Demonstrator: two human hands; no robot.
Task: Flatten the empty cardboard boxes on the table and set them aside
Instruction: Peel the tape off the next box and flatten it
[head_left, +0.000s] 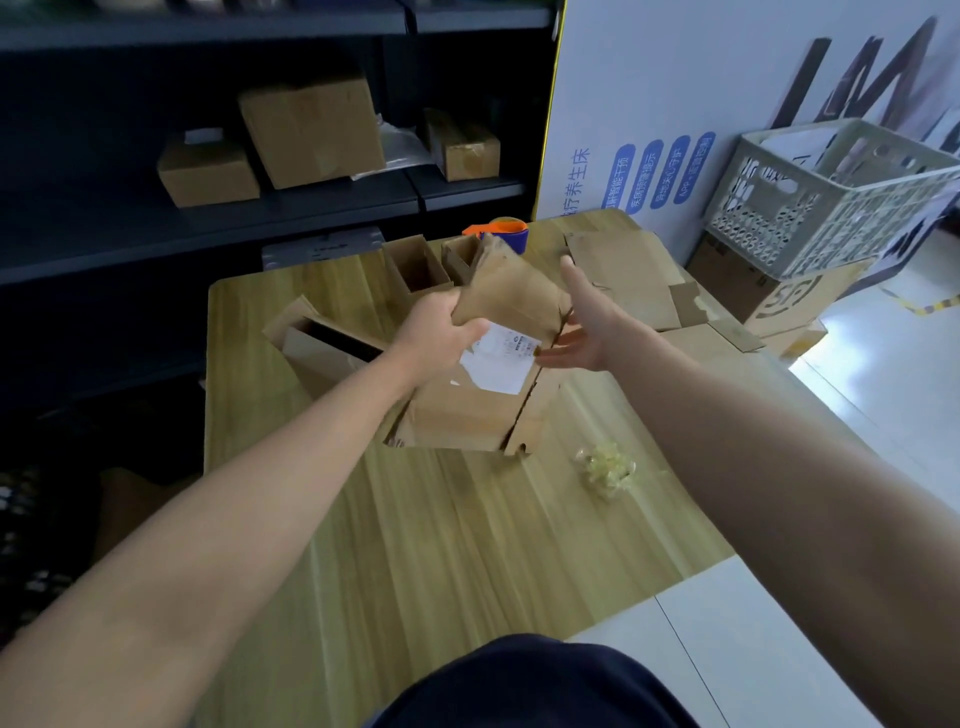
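Head view, arms outstretched, left grip pinching the raised flap of a creased cardboard box, right grip spread flat beside it, wood-grain counter beneath.

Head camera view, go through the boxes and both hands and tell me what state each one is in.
Labelled box: half folded, not yet flat.
Left hand: grips the labelled box's upper flap.
Right hand: open, fingers straight, beside that box.
Flat cardboard: flattened, lying on the table, far right.
Small boxes: two, upright, tops open.
Side box: open, not flattened.
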